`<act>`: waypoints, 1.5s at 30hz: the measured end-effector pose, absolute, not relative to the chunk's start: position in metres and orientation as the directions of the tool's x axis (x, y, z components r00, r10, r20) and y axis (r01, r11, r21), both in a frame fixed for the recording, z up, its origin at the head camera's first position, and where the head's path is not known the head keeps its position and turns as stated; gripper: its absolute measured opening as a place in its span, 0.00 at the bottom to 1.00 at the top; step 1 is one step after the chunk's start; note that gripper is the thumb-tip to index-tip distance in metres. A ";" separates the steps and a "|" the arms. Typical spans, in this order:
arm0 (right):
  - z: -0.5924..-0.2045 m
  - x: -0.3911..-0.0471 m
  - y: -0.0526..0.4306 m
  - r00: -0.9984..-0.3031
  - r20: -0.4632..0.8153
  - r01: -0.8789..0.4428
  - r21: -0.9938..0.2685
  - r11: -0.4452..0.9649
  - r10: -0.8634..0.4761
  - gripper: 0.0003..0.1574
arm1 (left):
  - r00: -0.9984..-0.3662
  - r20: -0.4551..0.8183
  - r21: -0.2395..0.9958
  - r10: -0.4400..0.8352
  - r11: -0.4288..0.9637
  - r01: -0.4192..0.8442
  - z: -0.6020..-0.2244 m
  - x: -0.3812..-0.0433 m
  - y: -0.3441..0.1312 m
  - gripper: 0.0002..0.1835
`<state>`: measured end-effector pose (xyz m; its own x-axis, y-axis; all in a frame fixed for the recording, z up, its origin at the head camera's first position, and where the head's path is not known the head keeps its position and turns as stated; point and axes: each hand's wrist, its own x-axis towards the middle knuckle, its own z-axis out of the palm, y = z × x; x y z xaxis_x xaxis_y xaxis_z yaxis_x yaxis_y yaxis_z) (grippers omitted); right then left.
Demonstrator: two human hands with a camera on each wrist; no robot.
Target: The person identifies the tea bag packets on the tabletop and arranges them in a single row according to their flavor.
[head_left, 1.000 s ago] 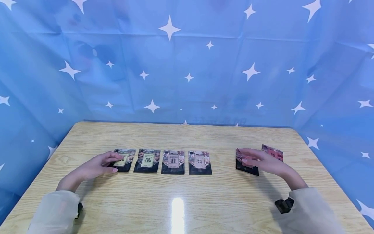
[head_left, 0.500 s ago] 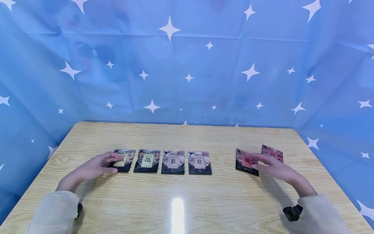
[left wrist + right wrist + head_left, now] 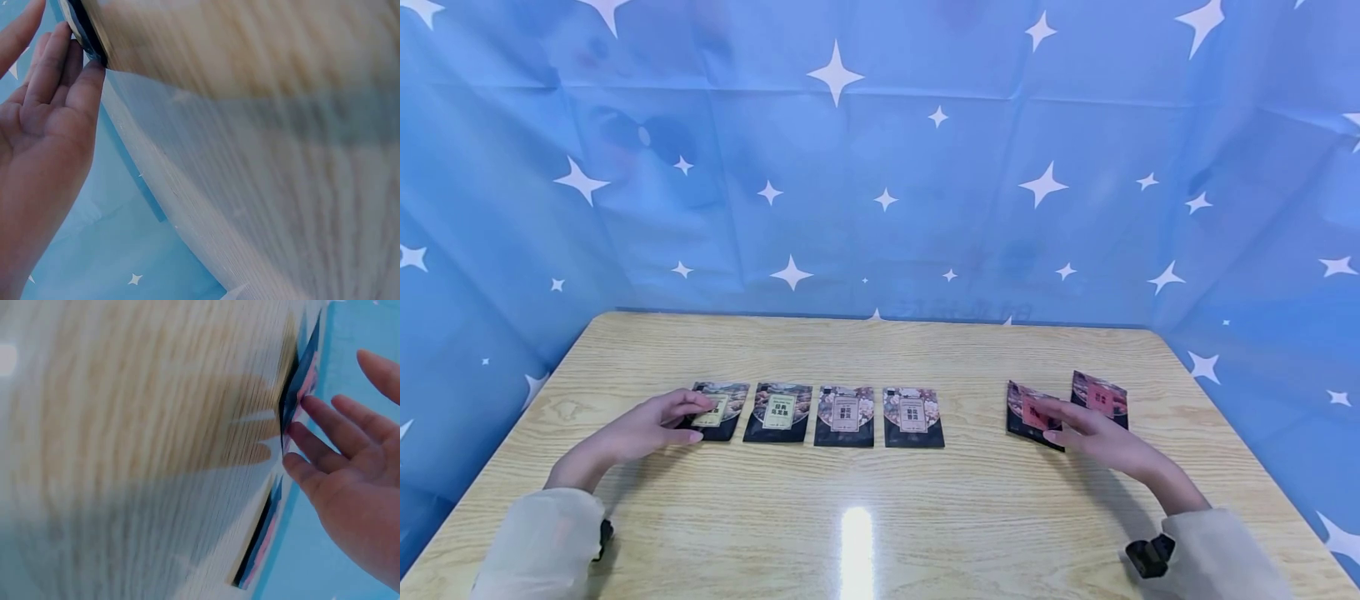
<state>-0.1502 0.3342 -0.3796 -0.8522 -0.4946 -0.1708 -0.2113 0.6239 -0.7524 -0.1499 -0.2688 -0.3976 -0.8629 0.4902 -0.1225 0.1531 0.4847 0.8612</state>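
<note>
My left hand [image 3: 643, 429] rests with relaxed fingers on the leftmost tea packet [image 3: 734, 400], partly covering its pale yellow label. In the left wrist view, extended fingertips of the left hand [image 3: 56, 119] touch that packet's edge [image 3: 90, 34]. On the right, the loosely extended fingers of my right hand [image 3: 1097, 433] touch a tea packet with a red label [image 3: 1024, 408], which lies askew. The right wrist view has the right hand's [image 3: 350, 444] fingertips against this packet [image 3: 304, 372], whose surface looks bent. Just behind the hand lies another red-labelled tea packet [image 3: 1103, 396].
In a row beside the leftmost packet lie a yellow-labelled tea packet [image 3: 778, 413] and two pink-labelled ones, the nearer-left [image 3: 844, 417] and the right [image 3: 913, 417]. The wooden table [image 3: 737, 517] ends at a blue starry curtain [image 3: 880, 233].
My right hand has drawn back a little to the right, uncovering more of the red-labelled packet under its fingers. The left hand and the row of packets have stayed put.
</note>
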 end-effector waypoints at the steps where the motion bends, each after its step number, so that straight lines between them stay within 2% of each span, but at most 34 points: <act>1: -0.380 -0.150 0.334 -0.851 -0.176 -0.205 -0.755 0.623 -0.494 0.33 | -0.863 -0.122 0.861 0.491 0.485 0.154 -0.398 -0.150 -0.269 0.24; 7: -0.381 -0.152 0.334 -0.846 -0.200 -0.172 -0.775 0.609 -0.494 0.35 | -0.863 -0.128 0.865 0.488 0.481 0.144 -0.397 -0.150 -0.269 0.24; 27: -0.381 -0.158 0.314 -0.792 -0.214 -0.219 -0.774 0.595 -0.571 0.35 | -0.864 -0.139 0.868 0.484 0.480 0.130 -0.398 -0.151 -0.269 0.24; 33: -0.380 -0.158 0.304 -0.777 -0.259 -0.179 -0.782 0.596 -0.573 0.36 | -0.860 -0.132 0.869 0.493 0.476 0.139 -0.400 -0.151 -0.270 0.24; 40: -0.382 -0.158 0.292 -0.751 -0.205 -0.267 -0.775 0.573 -0.627 0.34 | -0.858 -0.131 0.866 0.497 0.478 0.145 -0.398 -0.151 -0.269 0.24; 45: -0.383 -0.159 0.285 -0.753 -0.205 -0.271 -0.768 0.580 -0.625 0.35 | -0.858 -0.126 0.867 0.498 0.476 0.149 -0.398 -0.151 -0.269 0.24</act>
<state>-0.1589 0.2854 -0.3829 -0.7534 -0.6247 -0.2052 -0.2712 0.5796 -0.7685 -0.1511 -0.2693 -0.3981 -0.8581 0.4978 -0.1262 0.1488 0.4763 0.8666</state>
